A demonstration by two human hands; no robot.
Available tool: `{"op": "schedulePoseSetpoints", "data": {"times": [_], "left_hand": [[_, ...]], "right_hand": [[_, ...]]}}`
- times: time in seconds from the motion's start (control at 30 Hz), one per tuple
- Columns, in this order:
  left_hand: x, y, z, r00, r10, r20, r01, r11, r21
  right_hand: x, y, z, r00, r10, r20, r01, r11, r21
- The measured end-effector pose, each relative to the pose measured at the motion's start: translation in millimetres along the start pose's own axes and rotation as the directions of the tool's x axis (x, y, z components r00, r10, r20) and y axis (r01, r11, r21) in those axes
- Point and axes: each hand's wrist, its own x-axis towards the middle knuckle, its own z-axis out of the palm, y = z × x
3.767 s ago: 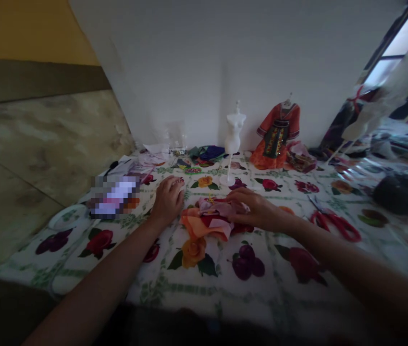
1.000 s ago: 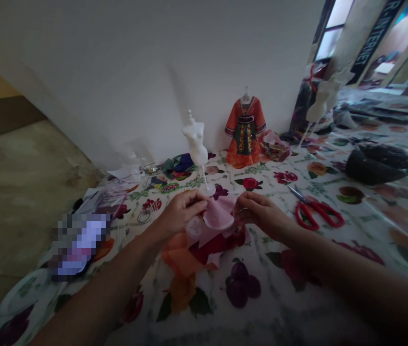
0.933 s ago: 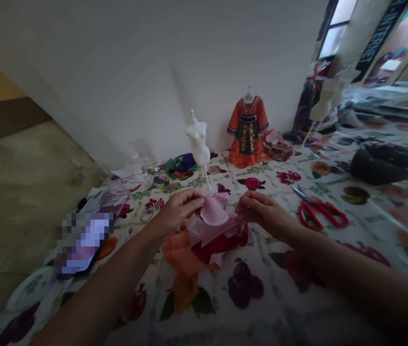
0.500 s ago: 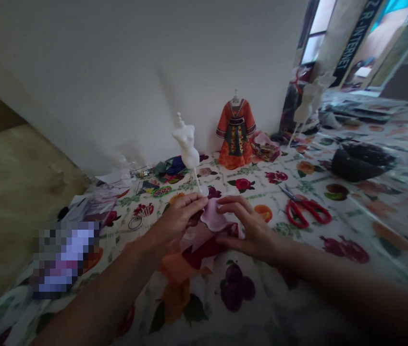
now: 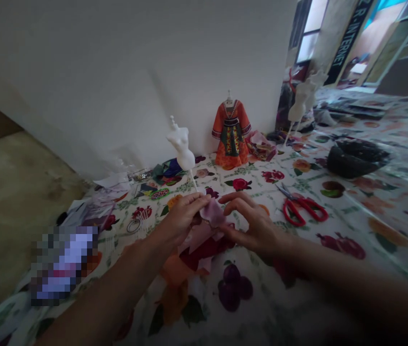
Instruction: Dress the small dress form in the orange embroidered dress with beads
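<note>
A small piece of pink fabric (image 5: 212, 212) is pinched between my two hands above a heap of pink, red and orange fabric scraps (image 5: 196, 245). My left hand (image 5: 182, 218) grips its left edge with closed fingers. My right hand (image 5: 250, 223) holds its right edge between thumb and fingers. Just beyond the hands stands a small white mannequin torso on a thin stand (image 5: 181, 146).
Red-handled scissors (image 5: 302, 207) lie right of my hands on the flowered tablecloth (image 5: 333, 226). An orange doll dress on a stand (image 5: 230, 137) stands by the wall. More fabric scraps (image 5: 169, 170), a dark bowl (image 5: 355, 156), another white mannequin (image 5: 299, 105) and a blurred object (image 5: 63, 262) lie around.
My hands lifted the pink piece off the scrap heap, then drew closer together around it; the right hand's fingers now curl onto the fabric. The view shifted left.
</note>
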Motion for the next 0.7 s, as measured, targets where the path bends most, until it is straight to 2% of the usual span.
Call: {"op": "schedulePoseSetpoints", "data": {"times": [0.2, 0.4, 0.47, 0.57, 0.7], "left_hand": [[3.4, -6.9, 9.0, 1.000, 0.017, 0.025, -0.017, 1.000, -0.019], [4.6, -8.7, 10.9, 0.991, 0.058, 0.124, -0.052, 0.997, -0.051], [2.0, -7.4, 10.4, 0.982, 0.082, 0.169, -0.083, 0.997, -0.003], [-2.5, -5.8, 10.1, 0.964, 0.137, 0.226, -0.165, 0.980, 0.110], [-4.5, -6.5, 12.1, 0.956, 0.200, 0.215, -0.242, 0.951, 0.192]], "right_hand": [[-3.1, 6.0, 8.0, 1.000, 0.022, -0.014, -0.023, 0.998, -0.064], [-0.3, 6.5, 6.2, 0.985, 0.173, -0.019, -0.170, 0.981, 0.095], [1.2, 7.5, 6.5, 0.963, 0.268, -0.011, -0.260, 0.942, 0.212], [3.6, 10.2, 7.4, 0.906, 0.423, 0.035, -0.404, 0.833, 0.378], [5.1, 12.9, 8.8, 0.851, 0.517, 0.096, -0.493, 0.722, 0.485]]}}
